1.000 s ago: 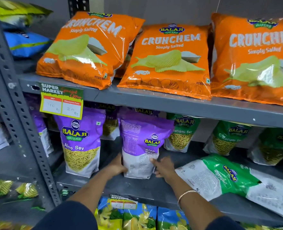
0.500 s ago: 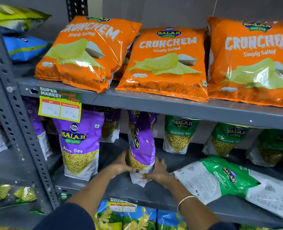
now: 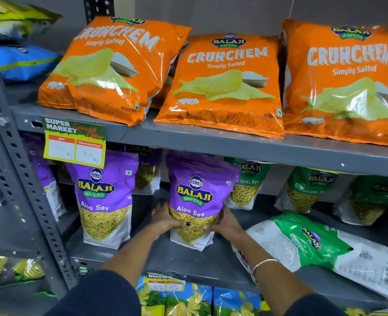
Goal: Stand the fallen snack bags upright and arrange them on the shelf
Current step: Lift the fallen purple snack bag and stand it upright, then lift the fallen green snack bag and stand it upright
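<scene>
A purple Aloo Sev bag (image 3: 196, 195) stands upright on the middle shelf (image 3: 188, 261), its front facing me. My left hand (image 3: 165, 218) grips its lower left side and my right hand (image 3: 226, 222) grips its lower right side. To its left a second purple Aloo Sev bag (image 3: 104, 197) stands upright. At the right a green and white Ratlami Sev bag (image 3: 320, 247) lies flat on its back on the same shelf. Several green Ratlami Sev bags (image 3: 307, 192) stand upright at the rear.
Three orange Crunchem bags (image 3: 224, 85) lean back on the upper shelf (image 3: 234, 149). A price tag (image 3: 74, 142) hangs from that shelf's edge. A perforated grey upright (image 3: 22, 179) stands at the left. Blue and yellow bags (image 3: 188, 302) fill the shelf below.
The purple bag has been turned from back-facing, through side-on, to front-facing between both hands. It now stands upright and a little further right.
</scene>
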Demonstrator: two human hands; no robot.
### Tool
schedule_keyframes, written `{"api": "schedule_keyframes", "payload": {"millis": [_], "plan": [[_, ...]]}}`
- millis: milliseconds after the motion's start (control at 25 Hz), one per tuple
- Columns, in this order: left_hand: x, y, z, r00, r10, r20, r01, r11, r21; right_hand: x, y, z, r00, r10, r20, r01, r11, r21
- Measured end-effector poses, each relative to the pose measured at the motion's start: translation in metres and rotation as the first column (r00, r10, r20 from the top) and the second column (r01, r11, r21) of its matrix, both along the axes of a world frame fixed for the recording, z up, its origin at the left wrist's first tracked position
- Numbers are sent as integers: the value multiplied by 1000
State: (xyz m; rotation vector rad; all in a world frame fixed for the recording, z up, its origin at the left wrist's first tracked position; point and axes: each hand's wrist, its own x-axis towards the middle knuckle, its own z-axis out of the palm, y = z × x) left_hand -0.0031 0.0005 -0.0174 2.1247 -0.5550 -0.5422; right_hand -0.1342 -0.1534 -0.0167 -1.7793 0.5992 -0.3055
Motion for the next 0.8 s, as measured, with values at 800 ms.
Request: {"api": "schedule_keyframes", "payload": {"millis": [800], "plan": [[-117,-139,17,906,-422,25,399,875,275,-157,-57,2,749,-563,-348,662,636,396]]}}
